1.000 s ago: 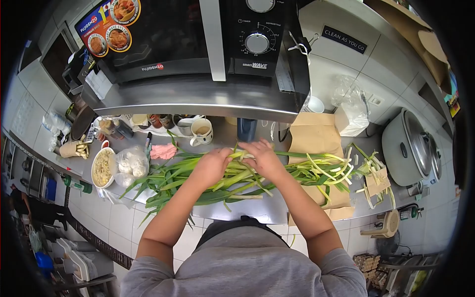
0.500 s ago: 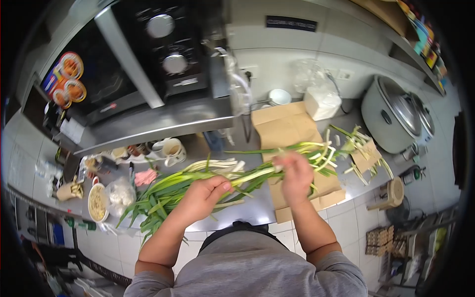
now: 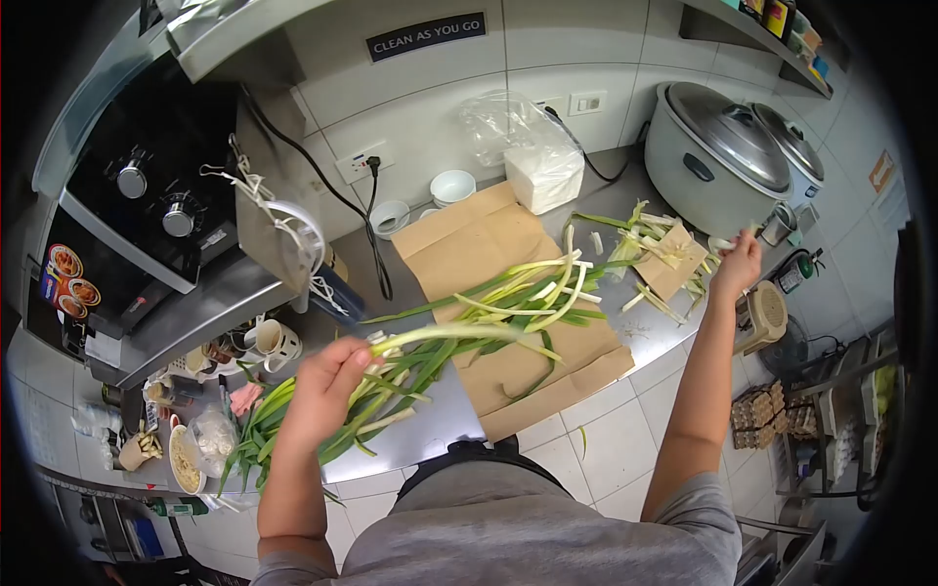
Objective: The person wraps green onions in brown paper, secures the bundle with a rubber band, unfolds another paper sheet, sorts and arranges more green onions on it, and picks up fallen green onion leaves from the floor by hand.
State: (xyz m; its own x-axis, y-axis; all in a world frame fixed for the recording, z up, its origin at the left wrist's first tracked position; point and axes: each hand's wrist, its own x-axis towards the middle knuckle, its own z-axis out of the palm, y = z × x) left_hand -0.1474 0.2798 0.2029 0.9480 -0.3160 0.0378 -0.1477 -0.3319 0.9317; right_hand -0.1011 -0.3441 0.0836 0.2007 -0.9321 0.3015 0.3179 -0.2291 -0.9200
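My left hand [image 3: 330, 383] is closed around a long spring onion [image 3: 445, 333], its pale end pointing right over the brown paper [image 3: 576, 376]. Beneath and beside that hand lies a heap of leafy spring onions [image 3: 262, 422]. More spring onions [image 3: 557, 293], with white ends, rest on the paper. Out to the right, my right hand [image 3: 739, 269] pinches a small pale scrap of onion peel [image 3: 721, 243]. Close to it is a pile of trimmings [image 3: 653, 244] around a small piece of brown card [image 3: 670, 262] on the steel counter.
A large rice cooker [image 3: 718, 146] stands at the back right. White napkins in plastic [image 3: 544, 178] and small bowls [image 3: 453, 187] sit behind the paper. An oven [image 3: 147, 195] occupies the left. A mug [image 3: 277, 342] and a bowl of chopped food [image 3: 186, 459] stand at left.
My right hand has moved from the onion stalk far right to the trimmings, carrying a scrap of peel. My left hand still grips the spring onion. The view has turned right.
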